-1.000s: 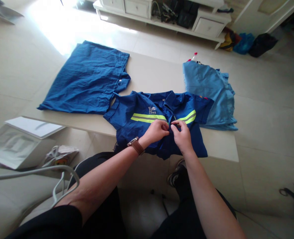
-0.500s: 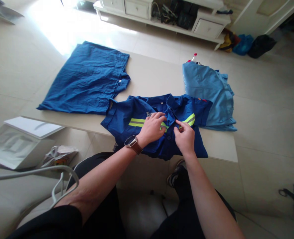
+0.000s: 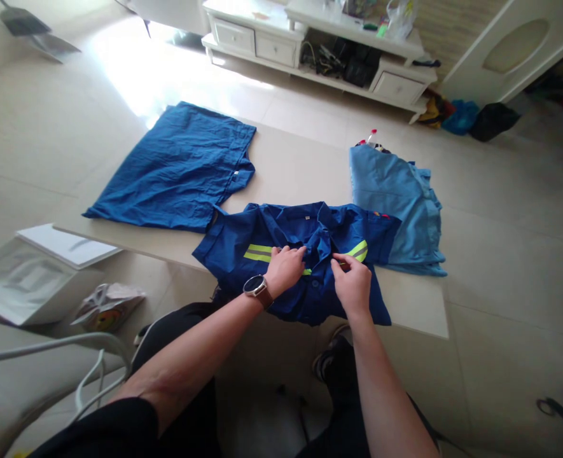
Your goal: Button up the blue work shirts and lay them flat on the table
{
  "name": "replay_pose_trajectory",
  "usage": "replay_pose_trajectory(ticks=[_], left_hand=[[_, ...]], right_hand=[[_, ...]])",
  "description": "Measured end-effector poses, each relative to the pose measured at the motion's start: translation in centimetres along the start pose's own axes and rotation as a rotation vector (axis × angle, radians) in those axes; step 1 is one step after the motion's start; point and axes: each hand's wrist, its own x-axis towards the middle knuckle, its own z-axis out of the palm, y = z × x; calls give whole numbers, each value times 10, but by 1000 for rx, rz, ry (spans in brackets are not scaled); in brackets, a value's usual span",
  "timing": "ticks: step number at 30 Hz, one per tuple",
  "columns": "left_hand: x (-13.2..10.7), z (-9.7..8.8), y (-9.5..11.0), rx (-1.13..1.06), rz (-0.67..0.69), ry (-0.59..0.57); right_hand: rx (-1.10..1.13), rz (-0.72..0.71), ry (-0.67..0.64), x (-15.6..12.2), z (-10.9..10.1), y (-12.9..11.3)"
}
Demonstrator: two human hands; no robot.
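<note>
Navy-blue cotton work shirt with lime reflective stripes [image 3: 281,222]: the left hand [image 3: 285,270] has shifted down, lying flat and open beside the placket [image 3: 320,238], while the right hand [image 3: 352,284] pinches the cloth

1. 12 o'clock: narrow gap between left hand [image 3: 285,270] and right hand [image 3: 352,286], over the placket of the striped shirt [image 3: 285,222].
2. 12 o'clock, past the collar: wide room on the table [image 3: 291,168], between the two other shirts.
3. 10 o'clock: dark shirt [image 3: 176,172] lies flat, a low obstacle just beside the striped sleeve.
4. 2 o'clock: light shirt [image 3: 396,203] is piled, and the striped sleeve overlaps it. Blocked.
5. 4 o'clock: strip of table [image 3: 415,305] beside the hem, room out to the edge.
6. 8 o'clock: left forearm [image 3: 190,350] in the way; white box [image 3: 37,280] beyond, off the table.
</note>
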Motion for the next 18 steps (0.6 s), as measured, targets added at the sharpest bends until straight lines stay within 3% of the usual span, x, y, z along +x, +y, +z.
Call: replay_pose_trajectory(ticks=[10, 18], left_hand=[[11, 13, 9, 36, -9, 9], [29, 11, 3, -57, -41, -120]], right_hand=[[-83, -122, -56, 10, 16, 5], [-100, -152, -105, 10, 20, 4]])
